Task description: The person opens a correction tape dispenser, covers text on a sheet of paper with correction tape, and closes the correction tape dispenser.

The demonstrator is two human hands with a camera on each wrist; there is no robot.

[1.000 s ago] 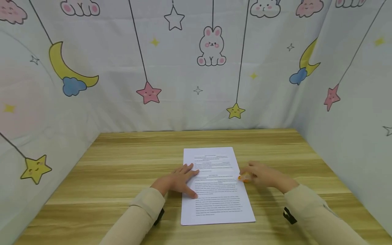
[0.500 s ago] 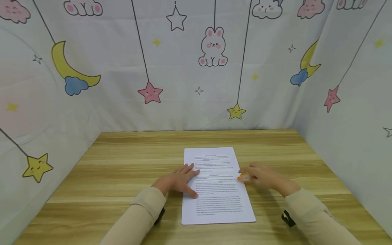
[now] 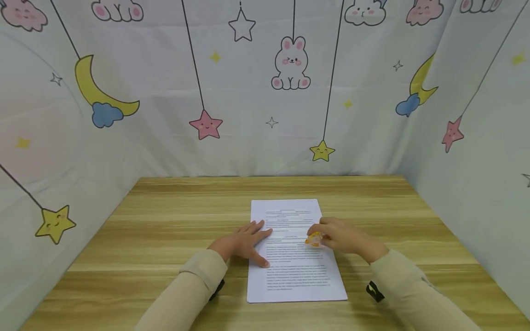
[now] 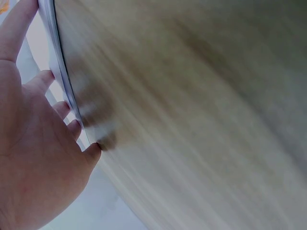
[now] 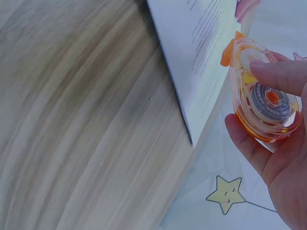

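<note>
A stack of printed paper lies on the wooden table, covered in lines of text. My left hand rests on the stack's left edge with fingers spread; in the left wrist view the fingertips sit along the sheets' edge. My right hand grips a correction tape, a clear orange dispenser with a tape reel inside, thumb on one side and fingers round the other. In the head view the correction tape is over the right half of the page, near the middle lines. Its orange tip points toward the paper.
The wood-grain table spreads out around the paper. A white curtain with stars, moons and a bunny hangs behind and at both sides. Black straps show under the sleeves.
My right hand has moved left with the correction tape, from the paper's right edge in over the printed text. The left hand stays in place on the sheets.
</note>
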